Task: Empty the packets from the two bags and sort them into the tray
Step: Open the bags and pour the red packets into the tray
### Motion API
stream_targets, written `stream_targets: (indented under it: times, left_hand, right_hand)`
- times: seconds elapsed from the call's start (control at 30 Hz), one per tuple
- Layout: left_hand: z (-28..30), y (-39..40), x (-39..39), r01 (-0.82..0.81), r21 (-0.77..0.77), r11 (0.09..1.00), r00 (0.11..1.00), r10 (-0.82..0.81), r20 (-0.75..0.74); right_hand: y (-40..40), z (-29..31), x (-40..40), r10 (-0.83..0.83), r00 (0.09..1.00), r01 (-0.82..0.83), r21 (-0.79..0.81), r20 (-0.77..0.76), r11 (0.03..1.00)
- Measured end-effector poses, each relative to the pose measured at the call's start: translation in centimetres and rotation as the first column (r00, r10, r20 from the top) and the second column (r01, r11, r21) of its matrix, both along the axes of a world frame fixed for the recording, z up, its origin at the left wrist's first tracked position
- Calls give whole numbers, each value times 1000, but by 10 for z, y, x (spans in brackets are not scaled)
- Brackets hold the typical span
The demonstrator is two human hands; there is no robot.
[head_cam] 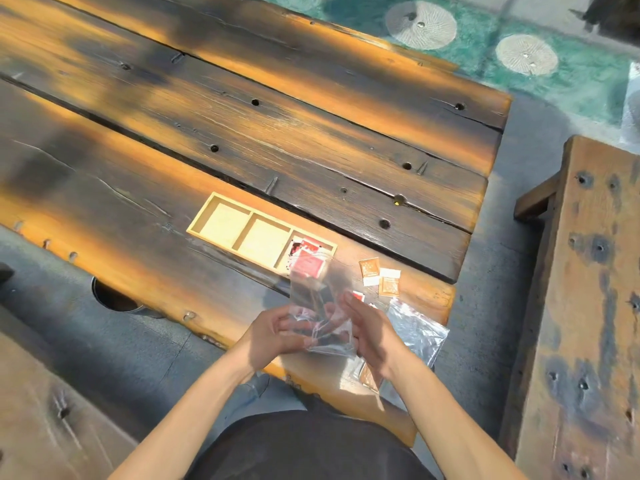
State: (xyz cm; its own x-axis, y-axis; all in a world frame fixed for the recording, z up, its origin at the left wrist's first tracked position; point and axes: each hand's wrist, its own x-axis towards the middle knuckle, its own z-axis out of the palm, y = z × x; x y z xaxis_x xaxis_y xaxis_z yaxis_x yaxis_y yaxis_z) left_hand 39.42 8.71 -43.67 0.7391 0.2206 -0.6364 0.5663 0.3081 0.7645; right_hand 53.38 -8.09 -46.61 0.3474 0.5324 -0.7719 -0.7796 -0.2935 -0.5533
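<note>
Left hand: fingers pinch the clear bag.
Right hand: fingers straight, pressed on the bag.
Tray: on bench; red packets in right compartment.
Orange packets: beside tray.
Second bag: seemingly flat, right.

tray: 1 | bags: 2 | orange packets: 2 | hands: 2

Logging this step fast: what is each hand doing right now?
Left hand: fingers closed on the clear plastic bag, held above the table.
Right hand: fingers mostly straight, palm against the same bag's side.
</note>
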Motion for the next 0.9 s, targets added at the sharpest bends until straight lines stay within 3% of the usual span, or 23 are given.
stream_targets:
  times: [0.17, 0.37, 0.5, 0.7, 0.8, 0.9]
  left_hand:
    - [-9, -11, -12, -45, 5, 999, 996, 46, -79]
    - [-21, -2, -36, -414, -27, 910, 906, 409, -110]
    - [-29, 14, -54, -547, -51, 836, 835, 540, -103]
    - [-33, 68, -72, -548, -159, 822, 836, 533, -129]
    - [-29, 101, -77, -501, -269, 822, 865, 474, -163]
    - [-25, 134, -78, -427, -254, 868, 903, 393, -174]
  right_hand:
    - [-1, -5, 13, -132, 988, 129, 41, 80, 991]
    - [6, -11, 25, -80, 984, 77, 24, 158, 997]
    - [29, -15, 21, -70, 986, 73, -14, 152, 997]
    - [77, -17, 13, -53, 997, 53, 1, 64, 999]
    - [110, -7, 5, 30, 994, -31, 11, 103, 999]
    - [149, 4, -6, 121, 980, -120, -16, 158, 993]
